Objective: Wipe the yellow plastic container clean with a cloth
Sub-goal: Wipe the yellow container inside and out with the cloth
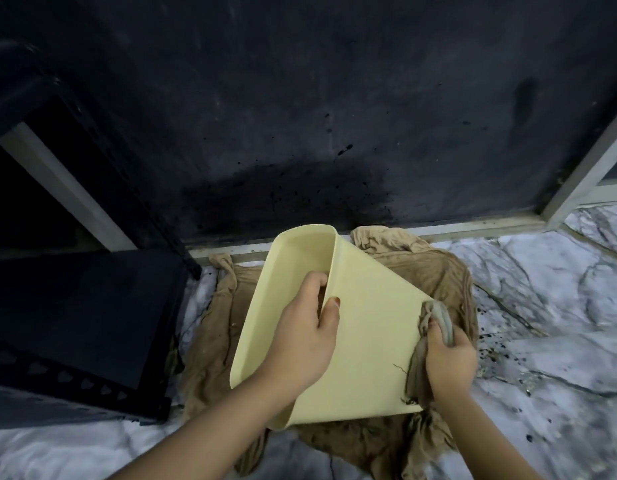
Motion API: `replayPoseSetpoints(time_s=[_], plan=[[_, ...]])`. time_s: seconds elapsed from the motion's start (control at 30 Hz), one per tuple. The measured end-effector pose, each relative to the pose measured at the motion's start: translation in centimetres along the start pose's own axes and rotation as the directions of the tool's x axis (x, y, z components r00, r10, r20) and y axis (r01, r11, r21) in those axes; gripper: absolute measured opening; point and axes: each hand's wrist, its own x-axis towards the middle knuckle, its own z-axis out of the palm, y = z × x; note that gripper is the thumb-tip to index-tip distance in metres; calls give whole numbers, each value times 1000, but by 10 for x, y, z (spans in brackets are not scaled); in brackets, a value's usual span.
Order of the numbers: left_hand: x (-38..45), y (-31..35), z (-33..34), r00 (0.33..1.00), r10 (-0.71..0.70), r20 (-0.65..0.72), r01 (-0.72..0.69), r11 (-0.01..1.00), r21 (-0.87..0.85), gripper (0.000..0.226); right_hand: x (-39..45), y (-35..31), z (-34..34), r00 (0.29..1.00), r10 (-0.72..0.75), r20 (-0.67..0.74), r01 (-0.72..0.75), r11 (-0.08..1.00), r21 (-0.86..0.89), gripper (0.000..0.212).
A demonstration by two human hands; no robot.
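Note:
The yellow plastic container (366, 348) is tipped on its side over a brown cloth, its open mouth facing left. My left hand (303, 337) grips its upper rim, fingers inside and thumb on the outer wall. My right hand (451, 358) holds a bunched grey-brown cloth (435, 320) pressed against the container's outer wall at its right edge. Small dark specks sit on the wall near the bottom right corner.
A large brown cloth (438, 271) lies spread on the marbled white floor (542, 306) under the container. A black metal rack (78, 323) stands at the left. A dark wall (300, 116) rises behind, and dark spatter marks the floor at the right.

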Motion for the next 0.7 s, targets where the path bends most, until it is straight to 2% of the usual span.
replayPoseSetpoints(time_s=[0.07,0.13,0.23,0.4,0.5,0.6,0.7], plan=[[5,3,-2,998,-66,24,68,996,-62,13,-8,12,-5,1000,20,13,-20,1000,-8,17],[8,9,-5,993,-110,39,114,986,-123,29,-17,22,-6,999,29,16,-29,1000,-3,20],[12,17,-11,989,-131,63,139,981,-133,52,-31,30,-4,999,44,14,-43,999,-3,14],[12,24,-15,982,-156,107,171,975,-140,48,-55,24,-3,999,27,38,-29,998,58,13],[11,27,-14,976,-185,115,204,960,-191,52,-65,8,-3,997,-27,71,20,995,96,4],[8,31,-15,971,-198,135,227,940,-254,55,-74,-10,-1,988,-125,86,111,982,150,22],[5,39,-12,970,-202,132,230,940,-253,47,-81,-29,2,974,-211,78,193,961,196,23]])
